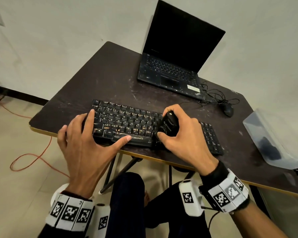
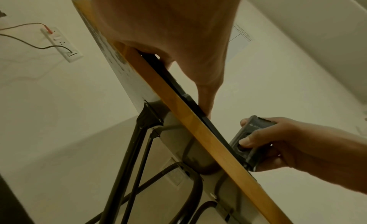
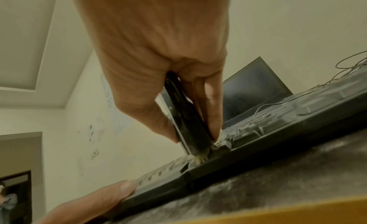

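Item: keyboard (image 1: 127, 124), black, flat along the near edge of the dark, scuffed worktop (image 1: 110, 74).
Item: brush (image 1: 169, 124), black handle, standing steeply on the keyboard right of the letter keys. Its pale bristles (image 3: 198, 156) are pressed down among the keys.
Right hand (image 1: 184, 140): grip closed round the brush handle, thumb on the near side, fingers on the far side.
Left hand (image 1: 86, 143): grip wide, fingers spread over the keyboard's left end, thumb laid on its front edge below the space bar.
Also present: laptop (image 1: 175, 66), open with a dark screen, at the far side. A mouse (image 1: 228, 109) with tangled cable lies near the laptop's right corner. A clear plastic box (image 1: 272, 140) sits at the right edge.
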Motion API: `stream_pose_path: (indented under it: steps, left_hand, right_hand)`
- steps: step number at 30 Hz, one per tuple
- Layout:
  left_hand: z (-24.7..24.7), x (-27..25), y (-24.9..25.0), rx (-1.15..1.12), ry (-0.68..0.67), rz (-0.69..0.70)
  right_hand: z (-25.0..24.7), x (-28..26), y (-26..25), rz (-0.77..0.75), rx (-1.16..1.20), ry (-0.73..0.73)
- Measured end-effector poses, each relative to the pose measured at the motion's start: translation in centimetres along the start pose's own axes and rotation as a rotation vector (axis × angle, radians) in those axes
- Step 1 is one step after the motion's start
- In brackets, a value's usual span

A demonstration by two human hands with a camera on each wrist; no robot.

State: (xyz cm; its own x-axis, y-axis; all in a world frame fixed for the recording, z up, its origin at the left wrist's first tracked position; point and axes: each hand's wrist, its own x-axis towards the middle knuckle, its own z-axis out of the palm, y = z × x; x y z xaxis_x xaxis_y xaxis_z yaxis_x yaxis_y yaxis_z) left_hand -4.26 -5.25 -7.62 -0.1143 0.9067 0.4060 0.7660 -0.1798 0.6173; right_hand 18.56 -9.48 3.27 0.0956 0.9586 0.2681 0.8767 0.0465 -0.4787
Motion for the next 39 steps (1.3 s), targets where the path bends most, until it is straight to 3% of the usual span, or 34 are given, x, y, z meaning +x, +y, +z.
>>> stream_pose_path:
  steps: [4, 8, 12, 15, 19, 23, 26, 30, 34, 37, 39]
  left_hand:
    - [0.0, -0.2, 0.0, -0.014, -0.007, -0.008]
    - [0.2, -0.1, -0.1, -0.029, -0.021, -0.020]
    - [0.1, -0.3, 0.0, -0.022, -0.030, -0.020]
    - [0.1, -0.2, 0.0, -0.032, -0.020, -0.025]
    - [0.0, -0.2, -0.1, -0.017, -0.031, -0.024]
    - [0.0, -0.2, 0.0, -0.031, -0.028, -0.025]
    - [0.0, -0.2, 0.0, -0.027, -0.036, -0.026]
    - [0.0, -0.3, -0.1, -0.029, -0.036, -0.024]
    - [-0.1, -0.3, 0.0, -0.021, -0.046, -0.013]
    - [0.0, -0.3, -0.1, -0.045, -0.035, -0.017]
    - [0.0, -0.3, 0.0, -0.038, -0.043, -0.017]
  right_hand:
    - [-1.0, 1.7, 1.0, 0.100, -0.004, 0.044]
    - [-0.5, 0.1, 0.1, -0.008, -0.020, -0.034]
    - [-1.2, 0.5, 0.6, 0.033, -0.001, 0.043]
    - [-0.1, -1.4, -0.5, -0.076, 0.011, -0.034]
    - [-0.7, -0.3, 0.4, -0.062, -0.003, 0.053]
    - [-0.3, -1.5, -0.4, -0.279, -0.072, -0.133]
    - [-1.5, 0.1, 0.8, -0.260, -0.046, -0.136]
    - [-1.7, -0.4, 1.2, -0.400, -0.037, -0.300]
    - [-2.6, 1.0, 2.2, -0.295, -0.068, -0.180]
    - [-2.0, -0.4, 1.8, -0.404, -0.005, -0.314]
    - [-2.0, 0.5, 2.4, -0.363, -0.001, -0.265]
